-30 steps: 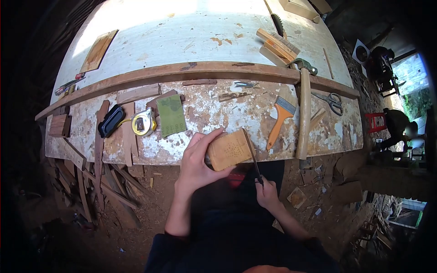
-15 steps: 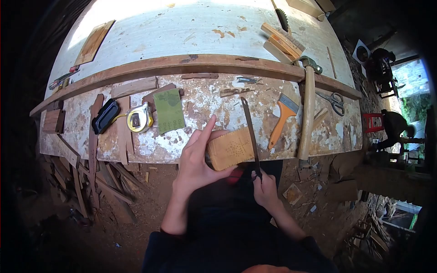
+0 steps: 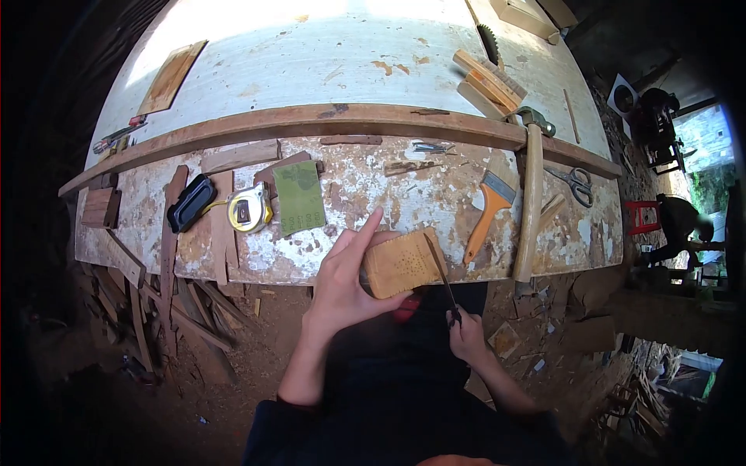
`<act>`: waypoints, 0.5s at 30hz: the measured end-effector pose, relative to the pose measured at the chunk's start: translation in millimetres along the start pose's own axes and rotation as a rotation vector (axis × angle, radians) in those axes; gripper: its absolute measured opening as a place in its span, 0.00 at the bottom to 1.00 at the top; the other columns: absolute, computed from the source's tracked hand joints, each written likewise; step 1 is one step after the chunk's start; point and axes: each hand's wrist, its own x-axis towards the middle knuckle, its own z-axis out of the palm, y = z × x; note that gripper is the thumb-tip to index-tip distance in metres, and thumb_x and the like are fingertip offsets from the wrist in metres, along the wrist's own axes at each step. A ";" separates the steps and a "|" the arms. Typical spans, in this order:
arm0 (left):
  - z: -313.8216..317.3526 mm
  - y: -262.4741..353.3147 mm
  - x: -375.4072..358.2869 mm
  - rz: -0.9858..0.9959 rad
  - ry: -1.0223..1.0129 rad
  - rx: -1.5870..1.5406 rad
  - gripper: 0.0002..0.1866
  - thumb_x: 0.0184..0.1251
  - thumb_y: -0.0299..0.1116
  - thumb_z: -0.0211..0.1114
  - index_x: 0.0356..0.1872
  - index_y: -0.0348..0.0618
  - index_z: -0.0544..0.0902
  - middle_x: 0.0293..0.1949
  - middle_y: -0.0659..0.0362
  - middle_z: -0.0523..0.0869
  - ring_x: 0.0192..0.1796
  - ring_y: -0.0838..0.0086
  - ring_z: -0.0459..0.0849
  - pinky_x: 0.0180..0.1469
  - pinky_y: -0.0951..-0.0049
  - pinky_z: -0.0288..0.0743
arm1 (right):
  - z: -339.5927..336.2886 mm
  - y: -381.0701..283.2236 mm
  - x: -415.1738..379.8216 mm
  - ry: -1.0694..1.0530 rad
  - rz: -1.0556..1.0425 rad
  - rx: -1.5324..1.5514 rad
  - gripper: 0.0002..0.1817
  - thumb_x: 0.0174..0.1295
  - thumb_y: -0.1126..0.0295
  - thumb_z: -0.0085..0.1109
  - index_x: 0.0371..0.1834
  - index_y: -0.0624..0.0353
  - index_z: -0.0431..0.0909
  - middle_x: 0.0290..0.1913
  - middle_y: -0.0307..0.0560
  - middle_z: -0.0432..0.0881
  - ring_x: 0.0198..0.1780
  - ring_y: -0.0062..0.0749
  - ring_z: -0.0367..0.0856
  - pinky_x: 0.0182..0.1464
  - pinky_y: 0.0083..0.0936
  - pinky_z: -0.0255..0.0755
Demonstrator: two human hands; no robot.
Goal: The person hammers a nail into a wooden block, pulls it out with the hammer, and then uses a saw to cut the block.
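A small block of pale wood (image 3: 402, 266) with a pattern of dark dots on its face is held over the bench's front edge. My left hand (image 3: 339, 273) grips its left side between thumb and fingers, the index finger stretched forward. Closed round one end of a thin dark file (image 3: 450, 292) is my right hand (image 3: 466, 339). The file lies against the block's right end, angled forward. Nearby on the bench are green sandpaper (image 3: 301, 200), a tape measure (image 3: 249, 210) and an orange-handled brush (image 3: 487, 213).
A long wooden bar (image 3: 295, 124) crosses the paint-stained bench (image 3: 350, 179). On the right are a hammer (image 3: 530, 202) and scissors (image 3: 576, 186); a saw blade (image 3: 489, 45) lies at the back. Wood scraps (image 3: 186, 311) lean below left. Another person (image 3: 680, 225) is far right.
The file has slid toward me along the block's right end, and my right hand has moved back and slightly right. My left hand still holds the block. The whole view has shifted slightly.
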 end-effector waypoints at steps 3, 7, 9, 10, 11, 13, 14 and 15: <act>1.4 4.1 -1.5 -0.033 -0.017 -0.007 0.67 0.41 0.35 0.92 0.87 0.34 0.63 0.60 0.50 0.93 0.60 0.56 0.88 0.70 0.57 0.77 | -8.4 -55.7 16.4 -0.030 0.066 -0.011 0.15 0.72 0.77 0.60 0.57 0.74 0.81 0.37 0.64 0.89 0.39 0.63 0.92 0.42 0.48 0.84; -1.3 2.0 -0.5 0.019 -0.017 0.009 0.66 0.41 0.34 0.92 0.87 0.34 0.64 0.61 0.50 0.93 0.60 0.58 0.88 0.69 0.58 0.78 | 12.7 -5.4 -6.6 -0.002 0.024 0.015 0.11 0.74 0.77 0.59 0.54 0.73 0.82 0.35 0.65 0.87 0.37 0.63 0.91 0.40 0.47 0.83; 1.2 1.4 -1.6 0.019 -0.012 -0.004 0.66 0.41 0.34 0.92 0.86 0.34 0.64 0.61 0.50 0.93 0.61 0.58 0.88 0.68 0.59 0.78 | 13.8 -2.1 -7.0 0.013 0.041 -0.008 0.11 0.74 0.76 0.59 0.53 0.74 0.83 0.33 0.65 0.87 0.37 0.63 0.91 0.39 0.46 0.83; 2.3 0.8 -0.8 0.009 -0.006 0.000 0.66 0.41 0.34 0.92 0.86 0.34 0.64 0.61 0.50 0.93 0.61 0.58 0.88 0.68 0.59 0.78 | 12.6 -13.4 -7.4 0.015 0.056 -0.019 0.12 0.75 0.76 0.59 0.53 0.74 0.83 0.33 0.65 0.87 0.36 0.63 0.91 0.39 0.46 0.83; 2.1 1.7 -1.8 -0.010 -0.011 -0.001 0.66 0.41 0.34 0.92 0.86 0.34 0.64 0.61 0.50 0.93 0.61 0.58 0.88 0.68 0.59 0.78 | 4.5 -50.1 8.6 0.050 0.051 0.008 0.13 0.75 0.75 0.59 0.54 0.76 0.83 0.31 0.66 0.86 0.35 0.63 0.91 0.39 0.46 0.83; 1.9 2.3 -3.0 -0.015 -0.009 0.004 0.66 0.41 0.34 0.92 0.86 0.33 0.65 0.60 0.50 0.93 0.60 0.58 0.87 0.68 0.59 0.78 | 9.4 -42.8 3.3 0.034 0.084 -0.024 0.13 0.75 0.74 0.59 0.54 0.75 0.83 0.31 0.66 0.86 0.35 0.64 0.90 0.39 0.46 0.82; 1.3 2.1 -2.0 0.000 -0.008 0.004 0.66 0.41 0.34 0.92 0.86 0.33 0.65 0.60 0.50 0.93 0.60 0.58 0.87 0.68 0.59 0.78 | 14.4 -36.1 6.7 0.037 0.087 -0.040 0.13 0.75 0.74 0.59 0.54 0.75 0.83 0.31 0.66 0.86 0.35 0.64 0.90 0.39 0.46 0.82; 1.1 2.5 -2.0 0.018 -0.006 0.003 0.65 0.41 0.34 0.92 0.86 0.33 0.65 0.60 0.50 0.93 0.60 0.58 0.87 0.68 0.59 0.78 | 21.4 -17.1 0.1 0.041 0.056 -0.021 0.13 0.75 0.75 0.58 0.54 0.75 0.82 0.31 0.67 0.86 0.35 0.64 0.90 0.39 0.47 0.82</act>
